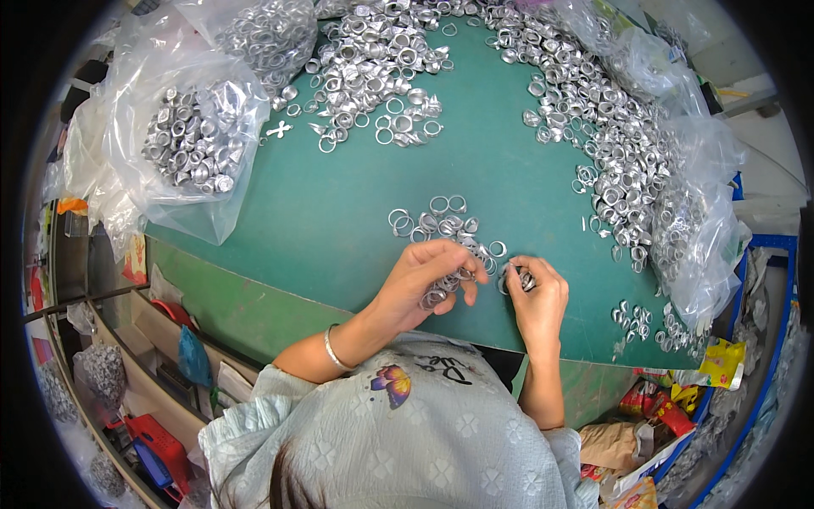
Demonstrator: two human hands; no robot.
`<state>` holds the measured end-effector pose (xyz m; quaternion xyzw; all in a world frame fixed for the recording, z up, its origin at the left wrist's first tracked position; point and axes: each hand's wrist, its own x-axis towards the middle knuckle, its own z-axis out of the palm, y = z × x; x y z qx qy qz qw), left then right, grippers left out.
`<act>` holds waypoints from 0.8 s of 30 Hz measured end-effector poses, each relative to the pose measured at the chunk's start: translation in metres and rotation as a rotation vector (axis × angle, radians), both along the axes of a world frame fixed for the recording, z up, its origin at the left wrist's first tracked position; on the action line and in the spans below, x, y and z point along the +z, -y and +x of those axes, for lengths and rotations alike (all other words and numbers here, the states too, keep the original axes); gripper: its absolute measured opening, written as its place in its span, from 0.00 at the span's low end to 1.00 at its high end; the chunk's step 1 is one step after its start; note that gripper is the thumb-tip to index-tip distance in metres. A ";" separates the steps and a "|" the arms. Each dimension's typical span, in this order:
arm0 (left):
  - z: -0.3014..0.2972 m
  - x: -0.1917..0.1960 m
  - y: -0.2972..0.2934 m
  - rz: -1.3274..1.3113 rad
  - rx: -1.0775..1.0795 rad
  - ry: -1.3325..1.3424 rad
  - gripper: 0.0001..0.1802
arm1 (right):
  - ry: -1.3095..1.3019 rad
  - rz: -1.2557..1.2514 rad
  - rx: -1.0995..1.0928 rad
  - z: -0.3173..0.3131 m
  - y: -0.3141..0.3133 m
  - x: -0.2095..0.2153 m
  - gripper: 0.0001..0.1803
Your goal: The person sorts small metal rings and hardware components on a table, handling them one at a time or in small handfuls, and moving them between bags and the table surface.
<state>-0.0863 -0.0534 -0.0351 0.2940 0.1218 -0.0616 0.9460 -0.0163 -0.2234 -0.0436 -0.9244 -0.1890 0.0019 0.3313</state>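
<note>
Apparently both the left hand (431, 273) and right hand (536, 293) pinch silver rings (441, 222) near clear bags (182, 144).

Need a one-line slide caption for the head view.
Left hand and right hand pick through small silver rings on a green table, bags of rings alongside.

Green worktable covered in silver metal rings

A green-topped table (339, 212) fills the middle of the view, its near edge curving across the lower part. A small cluster of silver rings (441, 222) lies near that edge. A large loose heap of rings (373, 59) sits at the far side, and a long band of rings (602, 153) runs down the right. A clear plastic bag of rings (191, 148) rests on the left corner; another clear bag (695, 229) lies at the right edge.
</note>
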 end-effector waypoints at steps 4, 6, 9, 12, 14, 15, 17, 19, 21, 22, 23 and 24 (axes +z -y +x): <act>-0.001 0.000 0.002 0.278 -0.098 -0.062 0.12 | -0.006 0.267 0.025 -0.003 -0.002 0.010 0.08; -0.001 -0.003 0.000 0.338 -0.232 -0.087 0.12 | 0.081 0.381 0.115 -0.008 -0.004 0.017 0.09; 0.001 0.010 0.007 0.309 -0.324 -0.080 0.14 | 0.208 0.396 0.271 -0.011 -0.004 0.020 0.10; 0.000 0.005 0.007 0.296 -0.425 -0.007 0.14 | 0.156 0.421 0.326 -0.013 -0.003 0.028 0.12; -0.001 0.006 0.005 0.211 -0.358 0.007 0.12 | -0.001 0.482 0.268 -0.013 0.004 0.033 0.14; -0.001 0.009 0.003 0.127 -0.320 -0.009 0.11 | -0.076 0.470 0.176 -0.012 0.009 0.035 0.15; -0.001 0.008 -0.002 0.024 -0.260 0.003 0.10 | -0.175 0.403 0.056 -0.007 0.019 0.032 0.16; -0.002 0.006 -0.003 0.063 -0.203 0.030 0.09 | -0.220 0.303 0.012 -0.007 0.025 0.022 0.18; -0.001 0.006 -0.003 0.082 -0.160 0.027 0.08 | -0.225 0.170 0.001 -0.012 0.029 0.016 0.20; -0.001 0.005 -0.001 0.104 -0.142 0.012 0.08 | -0.189 0.094 0.044 -0.014 0.029 0.013 0.21; -0.001 0.004 0.003 0.127 -0.123 -0.003 0.07 | -0.150 0.022 0.057 -0.017 0.028 0.010 0.21; 0.000 0.004 0.004 0.148 -0.103 -0.010 0.07 | -0.105 -0.051 0.069 -0.018 0.027 0.008 0.20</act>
